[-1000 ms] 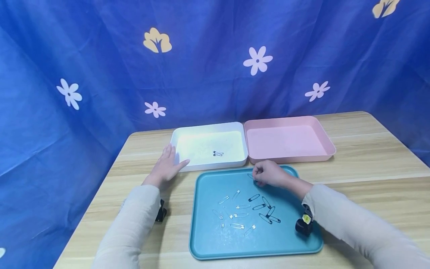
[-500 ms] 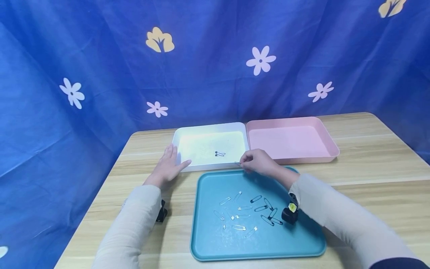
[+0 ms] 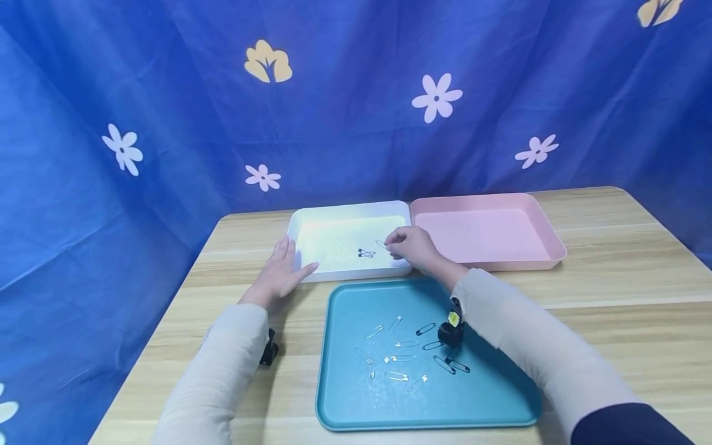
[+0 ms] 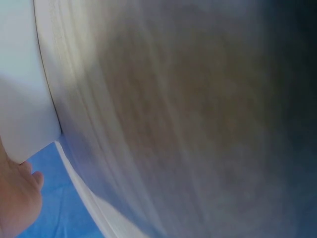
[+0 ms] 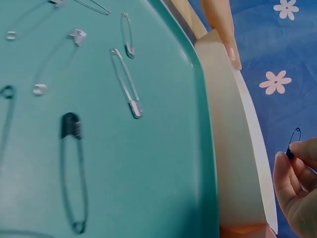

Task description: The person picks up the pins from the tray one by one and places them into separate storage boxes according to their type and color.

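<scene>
My right hand [image 3: 414, 247] pinches a black safety pin [image 5: 290, 154] between thumb and forefinger, over the right part of the white tray [image 3: 345, 274]. A few black safety pins [image 3: 366, 253] lie crossed on that tray's floor, just left of the held pin. My left hand [image 3: 278, 275] rests against the white tray's left end, its fingers straight and thumb spread along the front wall. On the teal tray [image 3: 489, 395] lie several silver safety pins [image 3: 397, 376] and several black safety pins [image 3: 458, 366]. The right wrist camera hides part of the black ones in the head view.
A pink tray [image 3: 489, 232] stands right of the white one, side by side with it. Both sit behind the teal tray on a wooden table [image 3: 623, 272]. Behind the table hangs a blue curtain [image 3: 334, 111] with flower prints.
My right hand has lifted the black safety pin off the teal tray's back part and carried it left and away, over the white tray. My left hand has stayed in place.
</scene>
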Demonstrator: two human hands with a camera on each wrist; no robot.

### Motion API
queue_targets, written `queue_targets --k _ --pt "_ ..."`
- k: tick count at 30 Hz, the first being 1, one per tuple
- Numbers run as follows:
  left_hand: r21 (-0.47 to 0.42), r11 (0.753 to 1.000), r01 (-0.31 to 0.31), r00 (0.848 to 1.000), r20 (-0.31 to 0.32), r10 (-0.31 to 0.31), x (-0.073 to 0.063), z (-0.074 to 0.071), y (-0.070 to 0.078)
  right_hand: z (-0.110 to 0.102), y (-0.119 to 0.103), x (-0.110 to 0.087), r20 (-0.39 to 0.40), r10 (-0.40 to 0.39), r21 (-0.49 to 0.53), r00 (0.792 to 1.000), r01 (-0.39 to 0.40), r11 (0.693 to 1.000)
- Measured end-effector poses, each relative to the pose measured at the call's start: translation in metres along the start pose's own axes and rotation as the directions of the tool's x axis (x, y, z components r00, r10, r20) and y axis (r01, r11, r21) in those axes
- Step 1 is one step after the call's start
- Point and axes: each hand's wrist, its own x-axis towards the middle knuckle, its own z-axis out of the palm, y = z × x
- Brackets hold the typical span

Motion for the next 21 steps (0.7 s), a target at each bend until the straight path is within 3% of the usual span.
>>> queue_targets --k 5,14,21 --pt "-0.002 1.0 0.004 1.0 -0.001 -0.004 0.0 0.0 -0.001 0.011 0.001 0.015 -0.029 0.004 -0.026 1.0 -0.005 1.0" --pt "-0.001 1.0 0.004 1.0 -0.006 -0.004 -0.001 0.0 0.0 0.021 0.001 0.032 -0.023 0.006 -0.228 1.0 -0.011 0.974" --pt "-0.006 1.0 0.013 1.0 0.001 -0.013 0.0 0.0 0.001 0.027 0.003 0.042 -0.013 0.001 -0.296 1.0 -0.005 0.955"
